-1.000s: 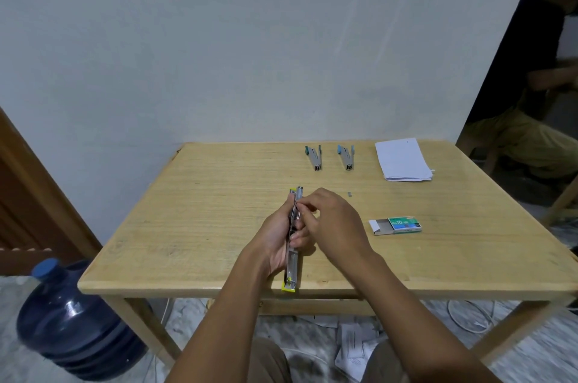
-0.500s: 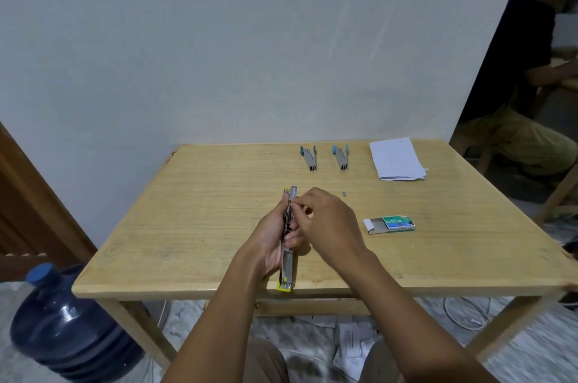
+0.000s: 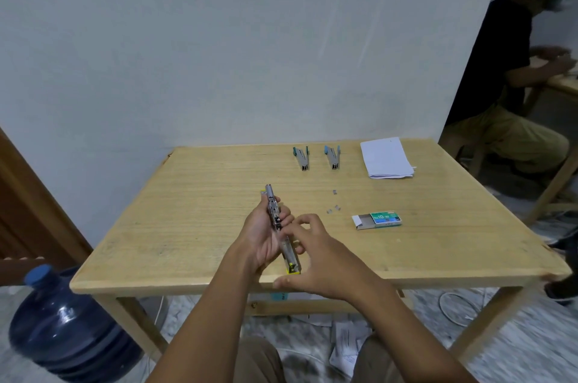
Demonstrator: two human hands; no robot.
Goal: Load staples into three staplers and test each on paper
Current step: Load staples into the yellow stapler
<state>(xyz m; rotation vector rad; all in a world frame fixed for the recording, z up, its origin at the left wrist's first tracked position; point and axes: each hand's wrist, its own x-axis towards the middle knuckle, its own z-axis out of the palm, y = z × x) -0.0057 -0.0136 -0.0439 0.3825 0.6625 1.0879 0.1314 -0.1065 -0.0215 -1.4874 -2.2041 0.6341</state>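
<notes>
One stapler [image 3: 288,253], long axis pointing away, lies in my left hand [image 3: 261,235], grip curled round it — right hand [image 3: 319,260] just beside, fingers spread.

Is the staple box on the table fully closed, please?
No, the staple box has its white tray slid partly out of the sleeve.

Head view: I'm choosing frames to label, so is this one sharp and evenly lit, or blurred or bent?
Head view: soft, dim light, no glare, faint shadows on the table; the held stapler and staple box are fairly sharp; the floor at lower right and the seated person's hands are smeared; the wide lens leans the right edge of the wall.
</notes>
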